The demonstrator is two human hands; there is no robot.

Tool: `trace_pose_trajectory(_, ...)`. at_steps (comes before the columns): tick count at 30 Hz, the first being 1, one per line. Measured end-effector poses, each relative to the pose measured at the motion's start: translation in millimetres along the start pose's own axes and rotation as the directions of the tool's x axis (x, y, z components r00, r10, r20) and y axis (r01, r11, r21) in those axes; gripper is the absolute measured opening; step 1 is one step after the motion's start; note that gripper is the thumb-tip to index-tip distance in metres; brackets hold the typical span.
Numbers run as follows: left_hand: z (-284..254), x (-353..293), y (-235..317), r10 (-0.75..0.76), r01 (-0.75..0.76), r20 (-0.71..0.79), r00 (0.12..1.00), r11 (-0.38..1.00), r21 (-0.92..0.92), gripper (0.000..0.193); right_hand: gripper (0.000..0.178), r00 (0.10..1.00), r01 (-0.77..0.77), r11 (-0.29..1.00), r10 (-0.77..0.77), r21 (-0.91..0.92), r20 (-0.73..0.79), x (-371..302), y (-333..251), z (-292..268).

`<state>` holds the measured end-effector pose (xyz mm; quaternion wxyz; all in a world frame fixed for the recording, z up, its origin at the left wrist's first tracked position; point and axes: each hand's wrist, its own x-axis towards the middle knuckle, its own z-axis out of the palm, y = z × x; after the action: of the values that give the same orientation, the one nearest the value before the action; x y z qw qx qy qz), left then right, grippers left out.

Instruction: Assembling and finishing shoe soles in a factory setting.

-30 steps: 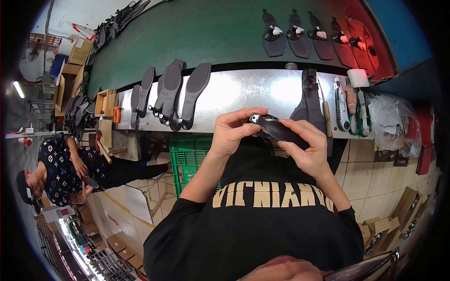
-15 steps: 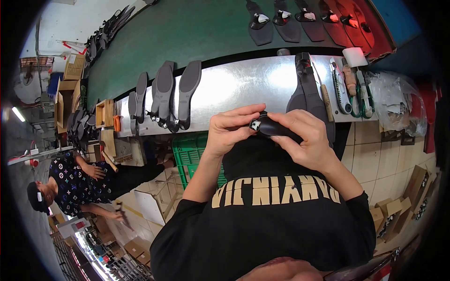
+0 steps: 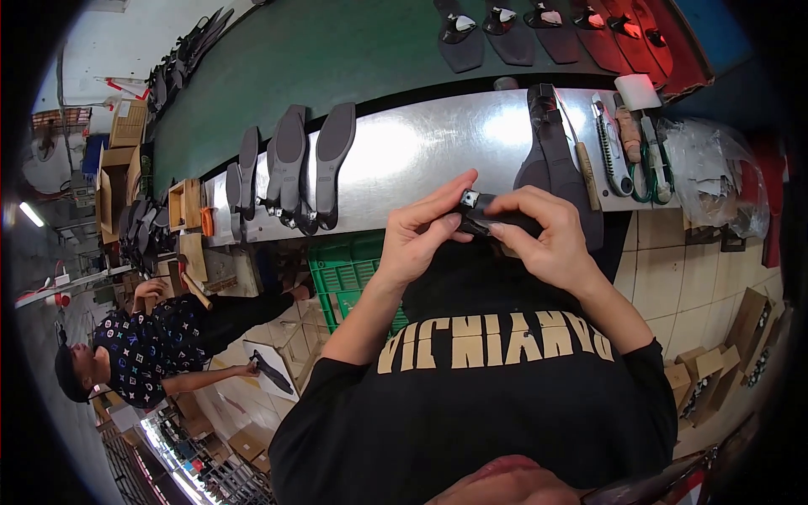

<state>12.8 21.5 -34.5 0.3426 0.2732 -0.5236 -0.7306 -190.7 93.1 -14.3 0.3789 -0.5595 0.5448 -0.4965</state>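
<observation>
Above the near edge of the metal worktop, both my hands hold a black sandal [image 3: 518, 219] with a shiny silver ornament at its left end. My right hand [image 3: 545, 234] wraps round its body, thumb below and fingers on top. My left hand [image 3: 414, 240] is at the ornament end, thumb pressed against the black part and fingers stretched upward. My palms hide much of the sandal. Just beyond my right hand lie long dark soles [image 3: 551, 164] on the worktop. Left of my hands, several grey-soled sandals [image 3: 337, 139] lie sole up.
A wooden-handled awl [image 3: 586, 177], a utility knife [image 3: 613, 156] and a white block [image 3: 637, 93] lie at the worktop's right. Beyond runs a green belt [image 3: 362, 50] carrying sandals [image 3: 459, 42]. Below the worktop is a green crate [image 3: 345, 286]. Another person [image 3: 135, 353] is at the left.
The sandal has turned in my hands, its ornament now higher and further right. My left thumb has moved onto it. The other person's arm now extends with a dark sole over a white board.
</observation>
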Motion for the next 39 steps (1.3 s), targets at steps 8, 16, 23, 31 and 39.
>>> trace_pose_trajectory(8, 6, -5, -6, -0.106, 0.098, -0.091, 0.990, 0.991, -0.091, 0.041, 0.016, 0.970, 0.234, 0.913, -0.197, -0.334, 0.140, 2, -3, -6)
trace_pose_trajectory(16, 12, -6, -14, -0.158, 0.156, -0.170, 0.973, 0.987, -0.025, 0.043, 0.026, 0.966, 0.194, 0.929, -0.125, -0.315, 0.225, -3, 3, -7)
trace_pose_trajectory(23, 14, -5, -16, -0.128, 0.124, -0.196, 0.972, 0.992, -0.032, 0.039, 0.024, 0.974, 0.216, 0.923, -0.180, -0.319, 0.138, -6, 13, 1)
trace_pose_trajectory(31, 17, -4, 1, -0.325, 0.253, -0.188, 0.927, 0.910, -0.329, 0.041, 0.022, 0.905, 0.405, 0.823, -0.424, -0.398, 0.044, -10, 20, 2)
trace_pose_trajectory(39, -4, -3, 14, -0.483, 0.481, 0.008, 0.876, 0.871, -0.098, 0.040, 0.023, 0.863, 0.494, 0.728, -0.479, -0.475, 0.162, -10, 8, -1)
